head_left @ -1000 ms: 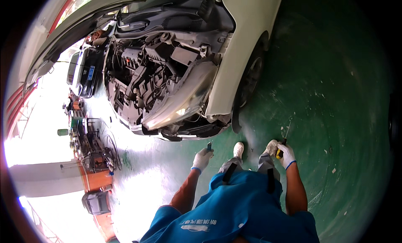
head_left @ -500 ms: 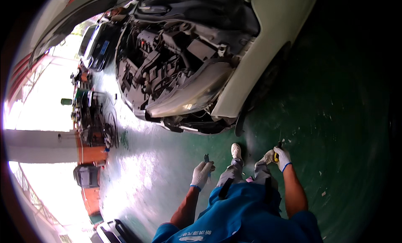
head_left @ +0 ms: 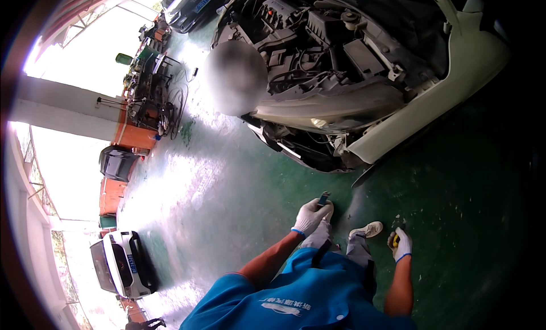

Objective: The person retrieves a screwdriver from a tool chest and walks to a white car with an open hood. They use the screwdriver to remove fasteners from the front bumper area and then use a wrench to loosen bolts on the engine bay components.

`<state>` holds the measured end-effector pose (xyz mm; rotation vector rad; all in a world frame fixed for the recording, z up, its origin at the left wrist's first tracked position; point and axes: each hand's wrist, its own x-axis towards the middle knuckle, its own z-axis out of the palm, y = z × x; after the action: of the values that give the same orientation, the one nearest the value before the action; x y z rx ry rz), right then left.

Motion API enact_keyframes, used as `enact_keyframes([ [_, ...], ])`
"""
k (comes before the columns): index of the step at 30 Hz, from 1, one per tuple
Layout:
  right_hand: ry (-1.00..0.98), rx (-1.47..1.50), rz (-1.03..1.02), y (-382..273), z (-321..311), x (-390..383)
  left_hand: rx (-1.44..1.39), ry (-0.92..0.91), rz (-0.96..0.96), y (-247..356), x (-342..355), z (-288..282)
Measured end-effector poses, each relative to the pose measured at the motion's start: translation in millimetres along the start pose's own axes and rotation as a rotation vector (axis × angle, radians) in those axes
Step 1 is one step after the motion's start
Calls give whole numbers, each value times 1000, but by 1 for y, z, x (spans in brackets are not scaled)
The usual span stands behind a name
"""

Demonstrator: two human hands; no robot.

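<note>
My left hand [head_left: 309, 217], in a white knit glove with a blue cuff, is closed around a small blue tool [head_left: 322, 200] whose grey metal tip sticks out past the fingers. Its exact kind is too small to tell. Lower on the right, my gloved right hand [head_left: 403, 245] wraps around a yellow-and-dark handled tool [head_left: 396, 239]; the rest of that tool is hard to make out. Both hands are held apart in front of my body, touching nothing else. Ahead stands a pale car with its engine bay [head_left: 318, 40] exposed and a loose-looking headlight [head_left: 335, 111] at its front corner.
Green floor [head_left: 250, 216] with glare runs around my shoes [head_left: 368, 230]. Equipment and cables [head_left: 151, 97] stand by a pillar [head_left: 68, 107] at the left. A white car [head_left: 122, 264] is lower left, a dark car [head_left: 185, 9] at the top. A blurred patch hides part of the pale car's front.
My view has turned left, so the pale car sits farther right and up. My left hand has moved right and up with the blue tool; the right hand has lowered. The white car shows more fully.
</note>
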<state>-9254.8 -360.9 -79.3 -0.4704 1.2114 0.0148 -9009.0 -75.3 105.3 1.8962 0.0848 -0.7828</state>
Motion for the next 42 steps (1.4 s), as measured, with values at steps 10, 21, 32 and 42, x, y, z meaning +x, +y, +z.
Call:
enact_keyframes([
  [10, 280, 42, -64, 68, -41, -11, 77, -225, 74, -101, 110, 37],
  [21, 215, -176, -60, 117, -36, 150, 179, -128, 280, -117, 188, 71],
  [32, 113, -595, -266, 120, -122, 454, 376, 84, 1085, -184, 253, 143],
  [42, 270, -971, -260, 106, -161, 564, 461, 338, 1261, -195, 241, 168],
])
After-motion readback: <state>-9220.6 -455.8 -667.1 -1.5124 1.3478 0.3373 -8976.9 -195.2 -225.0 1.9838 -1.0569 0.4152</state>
